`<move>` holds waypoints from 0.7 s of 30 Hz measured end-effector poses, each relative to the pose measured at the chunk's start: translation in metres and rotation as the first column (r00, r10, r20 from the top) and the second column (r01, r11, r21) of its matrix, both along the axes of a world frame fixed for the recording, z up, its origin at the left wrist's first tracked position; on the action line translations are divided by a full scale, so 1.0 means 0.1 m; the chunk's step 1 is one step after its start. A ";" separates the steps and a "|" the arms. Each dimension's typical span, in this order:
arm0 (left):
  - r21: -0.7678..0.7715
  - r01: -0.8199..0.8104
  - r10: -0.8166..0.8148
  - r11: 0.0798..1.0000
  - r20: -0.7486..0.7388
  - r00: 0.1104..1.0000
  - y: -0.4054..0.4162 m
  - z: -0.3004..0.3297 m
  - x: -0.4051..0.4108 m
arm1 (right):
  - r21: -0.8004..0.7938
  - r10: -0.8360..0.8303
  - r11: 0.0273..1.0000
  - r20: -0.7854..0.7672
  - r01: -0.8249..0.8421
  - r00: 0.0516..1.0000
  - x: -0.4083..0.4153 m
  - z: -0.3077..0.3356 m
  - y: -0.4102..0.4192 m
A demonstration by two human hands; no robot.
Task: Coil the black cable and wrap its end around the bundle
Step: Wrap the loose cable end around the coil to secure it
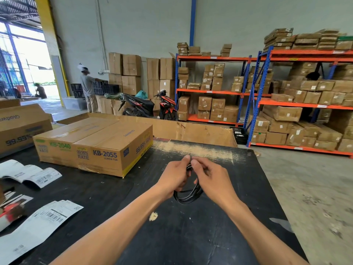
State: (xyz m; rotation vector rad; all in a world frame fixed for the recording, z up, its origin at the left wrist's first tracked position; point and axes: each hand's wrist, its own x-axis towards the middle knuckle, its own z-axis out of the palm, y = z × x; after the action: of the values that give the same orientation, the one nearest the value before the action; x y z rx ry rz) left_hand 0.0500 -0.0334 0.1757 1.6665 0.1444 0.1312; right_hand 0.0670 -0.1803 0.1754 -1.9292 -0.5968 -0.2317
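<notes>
A black cable (188, 197) hangs as a coil of several loops between my two hands, above the black table (191, 236). My left hand (174, 175) grips the left side of the coil, thumb up near the top. My right hand (212, 178) pinches the cable at the top of the coil, thumb against the strands. The lower arc of the loops shows below both hands; the upper part is mostly hidden by my fingers. The cable's end is not visible.
A cardboard box (95, 146) marked KB-2055 lies on the table to the left, with more boxes behind it. Shipping labels (38, 222) lie at the left edge. A cardboard sheet (191, 129) stands behind the table. Shelving with boxes (286, 104) fills the right.
</notes>
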 end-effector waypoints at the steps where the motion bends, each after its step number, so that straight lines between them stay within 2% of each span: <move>1: 0.001 -0.005 0.005 1.000 -0.007 1.000 -0.01 0.00 0.00 | -0.055 -0.011 0.998 0.059 0.014 0.998 -0.01 -0.01 0.00; 4: -0.032 -0.004 0.004 0.999 -0.011 1.000 -0.03 0.01 0.00 | -0.181 -0.056 0.977 0.274 0.109 0.960 -0.02 -0.04 0.02; 6: -0.034 0.017 -0.017 0.999 0.005 1.000 -0.03 0.00 0.00 | -0.173 -0.064 0.978 0.286 0.117 0.956 0.00 -0.05 0.02; 9: 0.021 0.062 -0.062 0.998 0.028 0.998 -0.02 0.00 -0.01 | -0.217 -0.011 0.974 0.263 0.070 0.965 0.04 -0.09 -0.04; 12: 0.115 0.026 -0.034 0.993 0.069 0.997 -0.02 -0.01 0.00 | -0.161 0.024 0.987 0.177 0.005 0.984 0.04 -0.11 -0.07; 17: 0.002 0.027 -0.027 1.000 0.068 0.997 -0.04 -0.03 0.04 | -0.069 -0.053 0.996 0.097 0.060 0.994 0.08 -0.18 -0.04; 21: 0.070 0.089 -0.098 0.994 0.138 0.986 -0.05 -0.04 0.04 | 0.000 -0.083 0.997 0.029 0.083 0.996 0.12 -0.18 -0.09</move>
State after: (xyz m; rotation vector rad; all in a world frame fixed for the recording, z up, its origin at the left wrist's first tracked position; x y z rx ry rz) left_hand 0.0538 -0.0389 0.1718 1.7183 -0.0453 0.1837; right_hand 0.0793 -0.1895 0.1572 -1.9566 -0.5367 -0.3123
